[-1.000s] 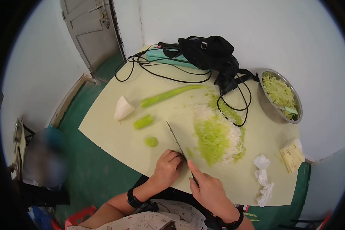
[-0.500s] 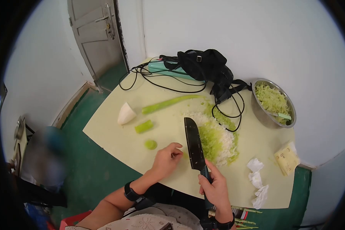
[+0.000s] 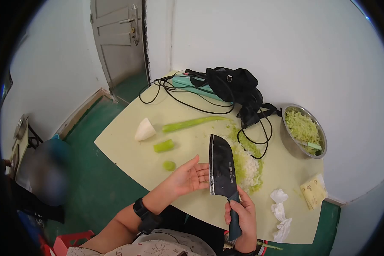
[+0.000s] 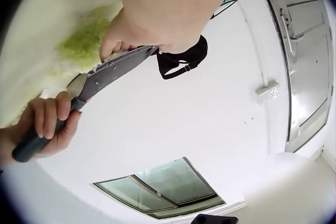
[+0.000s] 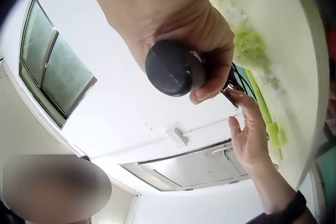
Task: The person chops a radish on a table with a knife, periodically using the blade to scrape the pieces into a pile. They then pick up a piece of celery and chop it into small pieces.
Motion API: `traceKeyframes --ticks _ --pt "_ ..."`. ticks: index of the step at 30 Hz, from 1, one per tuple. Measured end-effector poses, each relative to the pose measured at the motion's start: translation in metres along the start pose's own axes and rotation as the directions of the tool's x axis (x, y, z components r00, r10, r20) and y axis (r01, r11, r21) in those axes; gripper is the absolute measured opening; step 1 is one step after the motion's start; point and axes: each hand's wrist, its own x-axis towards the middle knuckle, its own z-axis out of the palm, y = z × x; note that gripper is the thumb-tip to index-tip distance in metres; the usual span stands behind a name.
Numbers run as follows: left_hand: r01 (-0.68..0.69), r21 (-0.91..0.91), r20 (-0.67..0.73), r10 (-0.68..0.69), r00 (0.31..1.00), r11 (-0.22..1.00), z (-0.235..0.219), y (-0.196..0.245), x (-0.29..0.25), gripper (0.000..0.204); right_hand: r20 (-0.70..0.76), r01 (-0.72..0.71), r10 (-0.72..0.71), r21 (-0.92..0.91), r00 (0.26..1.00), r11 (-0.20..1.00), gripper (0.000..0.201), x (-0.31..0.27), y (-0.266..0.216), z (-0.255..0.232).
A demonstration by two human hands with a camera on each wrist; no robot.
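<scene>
My right hand (image 3: 243,211) grips the dark handle of a broad black kitchen knife (image 3: 222,166), its blade raised flat side toward the head camera and tip away from me. Small bits cling to the blade in the left wrist view. My left hand (image 3: 187,177) has its palm turned up and fingers extended, with fingertips right at the blade's edge. Beyond the knife lies a pile of finely chopped green and white vegetable (image 3: 251,173), partly hidden by the blade. Left of it are a long green stalk (image 3: 192,124), a short stalk piece (image 3: 163,146) and a small round end (image 3: 169,165).
A white vegetable chunk (image 3: 145,129) lies at the table's left. At the right stand a metal bowl (image 3: 288,141) of shredded green vegetable and a yellow tissue pack (image 3: 314,194), near crumpled tissues (image 3: 281,215). A black bag (image 3: 232,85) with looping cables sits at the back.
The knife has come up from the tabletop beside my left hand and turned to show its flat side. My left hand has opened from curled fingers and moved to the blade.
</scene>
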Motion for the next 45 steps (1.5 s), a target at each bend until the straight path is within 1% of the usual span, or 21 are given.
traceKeyframes --ticks 2,5,8,10,11,12,14,17,20,23,25,26,28,29,32,35,38,41,42,44,45 --pt "0.013 -0.025 -0.077 -0.015 0.997 1.0 -0.004 -0.001 -0.002 0.055 -0.012 0.033 -0.033 0.017 0.999 0.999 0.054 0.002 0.004 -0.005" --pt "-0.009 0.014 -0.124 0.011 0.992 1.0 -0.003 -0.002 -0.004 0.053 -0.041 0.069 -0.068 0.014 0.997 0.998 0.055 0.004 0.007 -0.009" --pt "-0.068 0.098 -0.226 0.089 0.97 0.993 0.0 -0.006 -0.004 0.051 -0.064 0.094 -0.095 -0.018 0.993 0.995 0.055 0.003 0.007 -0.01" --pt "-0.132 0.301 -0.232 0.207 0.951 0.945 0.005 -0.01 -0.003 0.053 -0.073 0.111 -0.114 -0.043 0.991 0.993 0.055 0.003 0.007 -0.01" --pt "-0.156 0.398 -0.226 0.262 0.938 0.904 0.007 -0.012 -0.005 0.055 -0.077 0.119 -0.123 -0.055 0.989 0.991 0.055 0.002 0.008 -0.011" --pt "-0.152 0.538 -0.221 0.312 0.924 0.829 0.01 -0.014 -0.007 0.055 -0.083 0.124 -0.13 -0.068 0.988 0.99 0.056 0.0 0.01 -0.012" --pt "-0.118 0.774 -0.185 0.4 0.898 0.622 0.015 -0.016 -0.011 0.056 -0.096 0.127 -0.135 -0.09 0.986 0.988 0.056 -0.003 0.011 -0.012" --pt "-0.111 0.961 0.012 0.364 0.931 0.252 0.012 -0.013 -0.013 0.055 -0.12 0.125 -0.137 -0.103 0.983 0.987 0.056 -0.008 0.012 -0.011" --pt "-0.087 0.983 0.026 0.347 0.938 0.163 0.013 -0.017 -0.013 0.053 -0.117 0.121 -0.134 -0.112 0.984 0.986 0.055 -0.011 0.011 -0.01" --pt "-0.125 0.942 -0.02 0.424 0.905 0.313 0.014 -0.015 -0.014 0.041 -0.133 0.1 -0.12 -0.149 0.984 0.984 0.055 -0.017 0.009 -0.006" --pt "-0.162 0.986 0.127 0.461 0.878 0.037 0.007 -0.006 -0.015 0.036 -0.142 0.103 -0.131 -0.189 0.981 0.977 0.055 -0.022 0.007 -0.003" --pt "-0.175 0.979 0.203 0.465 0.861 -0.103 0.004 0.0 -0.016 0.036 -0.142 0.115 -0.147 -0.212 0.979 0.971 0.055 -0.025 0.007 -0.001" --pt "-0.208 0.879 0.326 0.222 0.919 -0.43 0.007 0.013 -0.017 0.042 -0.14 0.129 -0.165 -0.236 0.976 0.963 0.055 -0.028 0.007 -0.001" --pt "-0.241 0.785 0.35 0.087 0.933 -0.57 0.009 0.018 -0.017 0.046 -0.136 0.13 -0.166 -0.239 0.977 0.962 0.055 -0.029 0.008 -0.001" --pt "-0.334 0.745 0.377 -0.049 0.925 -0.577 0.002 0.025 -0.007 0.044 -0.12 0.129 -0.164 -0.253 0.979 0.959 0.054 -0.029 0.011 -0.003" --pt "-0.349 0.749 0.344 -0.119 0.931 -0.564 0.005 0.032 0.002 0.034 -0.1 0.14 -0.17 -0.258 0.98 0.956 0.054 -0.028 0.016 -0.006" --pt "-0.313 0.782 0.315 -0.092 0.945 -0.539 0.002 0.031 0.006 0.023 -0.094 0.141 -0.169 -0.249 0.981 0.958 0.053 -0.027 0.018 -0.005" --pt "-0.269 0.777 0.308 -0.028 0.951 -0.569 0.004 0.025 0.004 0.017 -0.098 0.127 -0.158 -0.273 0.983 0.954 0.053 -0.027 0.02 -0.006" --pt "-0.216 0.788 0.284 0.03 0.958 -0.577 0.006 0.021 0.001 0.017 -0.098 0.121 -0.155 -0.287 0.983 0.95 0.054 -0.027 0.02 -0.006" --pt "-0.107 0.806 0.233 0.146 0.961 -0.582 0.011 0.009 -0.006 0.016 -0.09 0.11 -0.163 -0.422 0.983 0.9 0.052 -0.028 0.017 -0.002" --pt "-0.071 0.816 0.232 0.213 0.949 -0.573 0.01 0.002 -0.008 0.016 -0.084 0.106 -0.167 -0.486 0.982 0.867 0.051 -0.029 0.016 0.0"
